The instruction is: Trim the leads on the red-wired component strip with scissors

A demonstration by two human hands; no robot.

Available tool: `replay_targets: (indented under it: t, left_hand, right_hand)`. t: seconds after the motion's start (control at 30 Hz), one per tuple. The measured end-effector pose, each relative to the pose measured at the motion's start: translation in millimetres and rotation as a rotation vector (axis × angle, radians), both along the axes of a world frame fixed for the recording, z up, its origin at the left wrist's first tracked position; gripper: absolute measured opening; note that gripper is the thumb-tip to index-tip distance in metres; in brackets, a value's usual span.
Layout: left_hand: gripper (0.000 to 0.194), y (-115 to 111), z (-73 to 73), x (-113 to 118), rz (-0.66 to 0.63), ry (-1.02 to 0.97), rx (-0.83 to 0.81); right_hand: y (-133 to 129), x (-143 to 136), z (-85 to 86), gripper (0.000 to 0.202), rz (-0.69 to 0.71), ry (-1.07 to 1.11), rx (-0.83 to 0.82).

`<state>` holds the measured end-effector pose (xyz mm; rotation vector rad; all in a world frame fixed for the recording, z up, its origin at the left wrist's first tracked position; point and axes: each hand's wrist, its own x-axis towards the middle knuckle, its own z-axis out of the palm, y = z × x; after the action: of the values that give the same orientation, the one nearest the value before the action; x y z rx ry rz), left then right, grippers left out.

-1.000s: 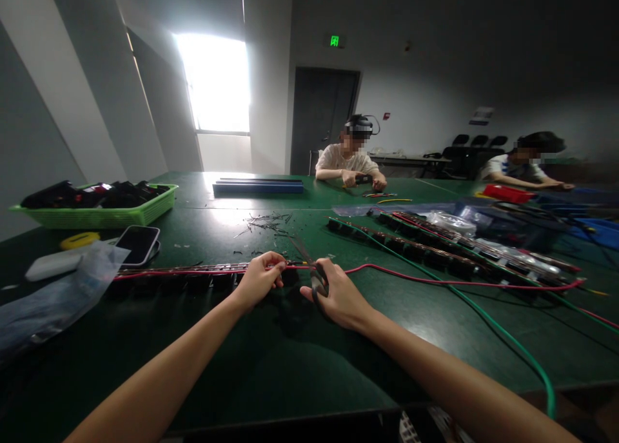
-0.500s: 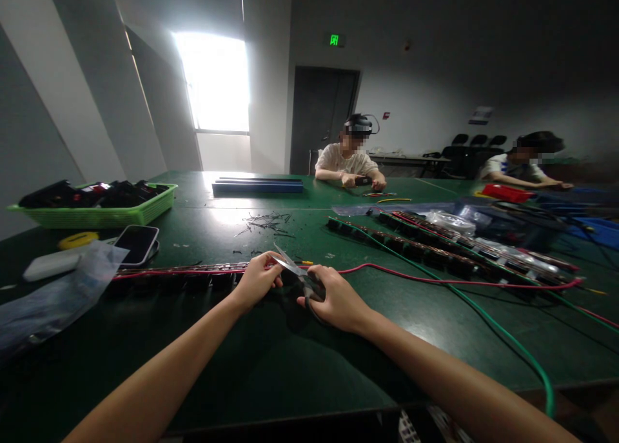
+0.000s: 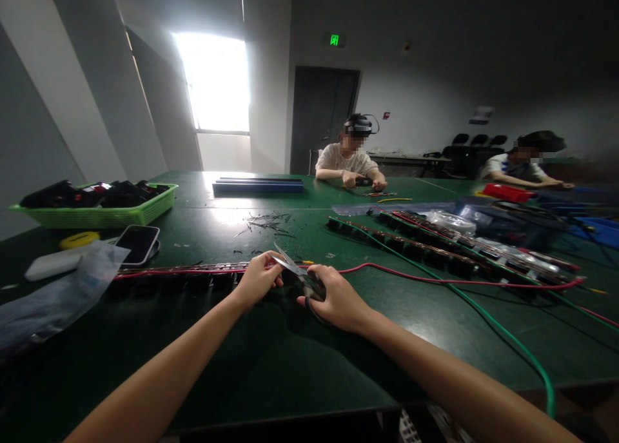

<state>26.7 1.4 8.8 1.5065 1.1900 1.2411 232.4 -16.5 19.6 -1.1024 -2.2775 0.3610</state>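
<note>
My right hand (image 3: 336,296) is wrapped round the handles of a pair of scissors (image 3: 294,267), whose blades stand apart and point toward my left hand. Close to the blade tips, my left hand (image 3: 261,277) is pinched at the right part of a long black strip (image 3: 181,282); what its fingertips hold is too small to make out. A red wire (image 3: 387,272) lies along the strip and runs on to the right past my right hand. Just behind the scissors shows a small yellow wire end (image 3: 307,262).
Left: green basket (image 3: 104,216) of black parts, phone (image 3: 137,244), plastic bag (image 3: 72,301). Beyond my hands lie dark clippings (image 3: 268,224) and blue bars (image 3: 258,186). Right: more black strips (image 3: 416,249) and a green wire (image 3: 503,330). Two people (image 3: 349,156) sit across the table.
</note>
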Motion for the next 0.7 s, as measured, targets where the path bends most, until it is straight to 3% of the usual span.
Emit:
replay_targets:
  t: [0.7]
  left_hand:
    - [0.019, -3.4, 4.1, 1.9, -0.001, 0.006, 0.020]
  right_hand:
    - [2.2, 0.5, 0.0, 0.051, 0.013, 0.041, -0.066]
